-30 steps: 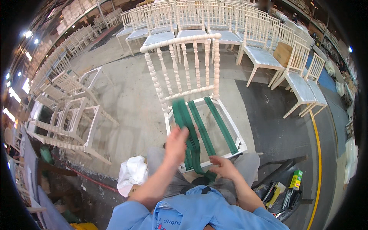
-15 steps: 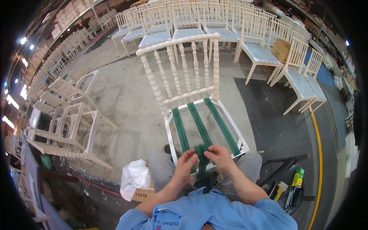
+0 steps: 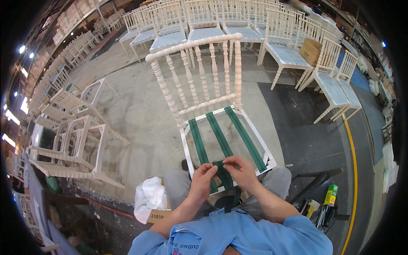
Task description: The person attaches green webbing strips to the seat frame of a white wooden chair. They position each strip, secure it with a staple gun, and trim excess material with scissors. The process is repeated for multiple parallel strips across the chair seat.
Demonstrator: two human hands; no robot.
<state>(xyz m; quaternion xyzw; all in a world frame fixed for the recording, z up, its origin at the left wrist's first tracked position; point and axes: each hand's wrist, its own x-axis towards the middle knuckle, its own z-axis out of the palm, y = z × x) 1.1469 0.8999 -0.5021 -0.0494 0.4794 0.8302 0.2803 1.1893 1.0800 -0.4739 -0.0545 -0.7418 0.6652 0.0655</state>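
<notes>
In front of me stands a cream wooden chair frame (image 3: 239, 80) with turned spindles and an open seat. Three green webbing straps (image 3: 220, 135) run from the back rail toward the front of the seat. Over the front rail, a loose piece of green webbing (image 3: 224, 175) is pinched between both hands and hangs toward my lap. My left hand (image 3: 205, 177) is closed on its left edge, thumb on top. My right hand (image 3: 241, 170) pinches its other edge close by. The front ends of the straps are partly hidden behind my hands.
Unseated chair frames (image 3: 91, 140) lie tipped at the left. Rows of chairs with pale seats (image 3: 208, 34) fill the back and right. A white plastic bag (image 3: 149, 195) sits on a cardboard box (image 3: 158, 216) by my left knee. A tool tray (image 3: 316, 212) lies at my right.
My hands have shifted slightly, staying on the loose webbing. Its upper end now lies lower and flatter between my fingers. My view has moved a little.
</notes>
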